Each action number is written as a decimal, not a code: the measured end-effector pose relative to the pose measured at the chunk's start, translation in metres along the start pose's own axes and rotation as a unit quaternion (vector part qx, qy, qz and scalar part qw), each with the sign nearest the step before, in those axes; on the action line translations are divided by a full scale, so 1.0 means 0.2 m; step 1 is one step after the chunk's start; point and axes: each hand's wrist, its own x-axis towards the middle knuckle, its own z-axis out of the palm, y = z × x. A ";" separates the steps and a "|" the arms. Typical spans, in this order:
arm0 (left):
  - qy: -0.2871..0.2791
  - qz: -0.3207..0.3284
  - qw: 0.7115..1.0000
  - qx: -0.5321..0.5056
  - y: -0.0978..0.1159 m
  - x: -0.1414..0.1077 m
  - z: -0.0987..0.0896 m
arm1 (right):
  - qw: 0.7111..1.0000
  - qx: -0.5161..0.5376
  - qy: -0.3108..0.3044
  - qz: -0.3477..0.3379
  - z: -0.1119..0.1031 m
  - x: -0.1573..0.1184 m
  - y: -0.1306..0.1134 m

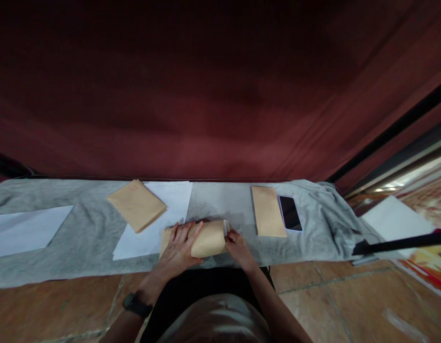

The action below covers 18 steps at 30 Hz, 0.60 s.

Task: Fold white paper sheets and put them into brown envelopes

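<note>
A brown paper envelope [210, 239] lies in front of me at the near edge of the cloth-covered table, its upper face bulging. My left hand [180, 245] rests flat on its left part with the fingers spread. At the envelope's right end, my right hand [238, 245] has its fingers closed at the opening. A strip of white paper [225, 227] shows in that opening, just beyond the right fingertips. Whether those fingers pinch the paper or the envelope's edge is hard to make out.
A stack of brown envelopes [136, 205] lies partly on white sheets [172, 197]. More white paper [23, 231] is at far left. Right of my hands are another brown envelope [268, 212] and a phone [291, 213]. A dark red curtain [213, 109] hangs behind the grey cloth [223, 197].
</note>
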 end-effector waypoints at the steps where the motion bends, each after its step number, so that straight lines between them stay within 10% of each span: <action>1: 0.000 0.002 1.000 -0.001 0.00 0.01 0.00 | 1.000 0.000 0.000 0.006 0.01 0.00 0.00; 18: 0.011 0.042 0.999 0.003 0.01 0.06 -0.03 | 0.998 0.042 0.022 0.039 0.04 0.02 0.02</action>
